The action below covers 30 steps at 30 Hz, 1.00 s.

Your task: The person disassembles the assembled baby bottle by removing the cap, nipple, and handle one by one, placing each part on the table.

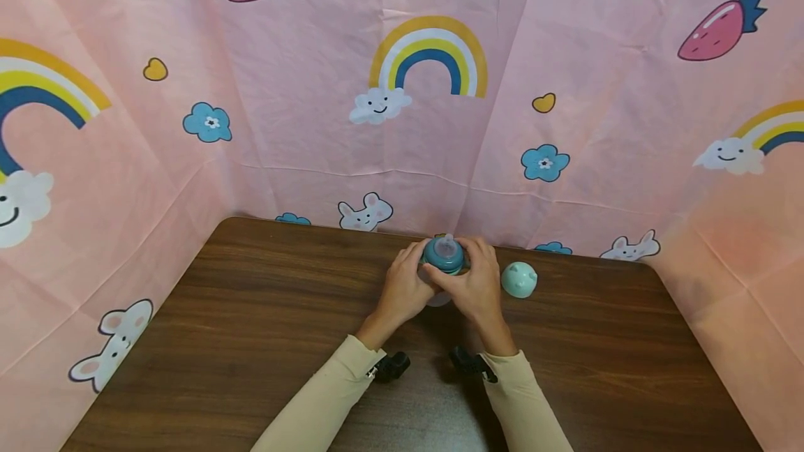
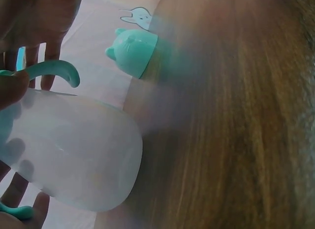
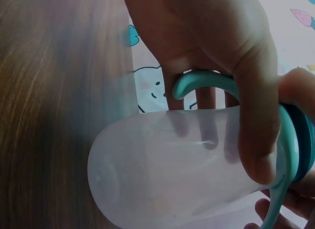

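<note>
A baby bottle [image 3: 147, 160] with a clear frosted body, a teal collar [image 1: 442, 261] and a see-through teat [image 1: 447, 246] is between both hands, teat up. My left hand [image 1: 404, 290] grips its left side, near one curved green handle [image 2: 17, 211]. From the right, my right hand [image 1: 474, 286] holds it, thumb across the upper body by the collar and fingers behind, around the other handle [image 3: 206, 81]. Right of the right hand, a mint-green animal-eared bottle cap [image 1: 519, 280] stands on the table.
The dark wood-grain table [image 1: 270, 326] ends at the back against a pink printed cloth [image 1: 301, 89], which also hangs on both sides. A black wrist camera [image 1: 392, 366] is strapped over the left sleeve, another [image 1: 466, 360] over the right.
</note>
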Tool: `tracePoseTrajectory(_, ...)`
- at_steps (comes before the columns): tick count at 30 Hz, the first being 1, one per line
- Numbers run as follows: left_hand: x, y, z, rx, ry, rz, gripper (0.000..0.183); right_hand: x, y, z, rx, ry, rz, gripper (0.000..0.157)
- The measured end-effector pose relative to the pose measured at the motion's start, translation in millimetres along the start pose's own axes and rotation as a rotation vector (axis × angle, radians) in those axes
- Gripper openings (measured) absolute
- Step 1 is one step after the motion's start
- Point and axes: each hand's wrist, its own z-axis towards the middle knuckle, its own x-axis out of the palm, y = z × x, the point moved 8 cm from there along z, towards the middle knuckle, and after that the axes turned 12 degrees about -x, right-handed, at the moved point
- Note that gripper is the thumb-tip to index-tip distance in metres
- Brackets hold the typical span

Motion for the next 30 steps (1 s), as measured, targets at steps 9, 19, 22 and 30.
tracePoseTrajectory(9, -4.0, -6.8, 0.1, -0.05, 0.044, 0.031, 0.07, 2.1, -5, 0, 0.033, 0.035, 0.038, 0.068)
tracePoseTrajectory(19, -5.2, -8.4, 0.2, -0.042, 0.071, 0.012, 0.068, 3.8, -10, 0, 0.034, 0.047, 0.07, 0.067)
tracePoseTrajectory(22, -5.2, -8.2, 0.6, -0.038, 0.075, 0.008, 0.067, 4.3, -11, -1, 0.035, 0.051, 0.088, 0.065)
tracePoseTrajectory(30, -3.5, -3.0, 1.0, -0.041, 0.113, -0.031, 0.069, 5.9, -12, -1, 0.05, 0.095, 0.147, 0.063)
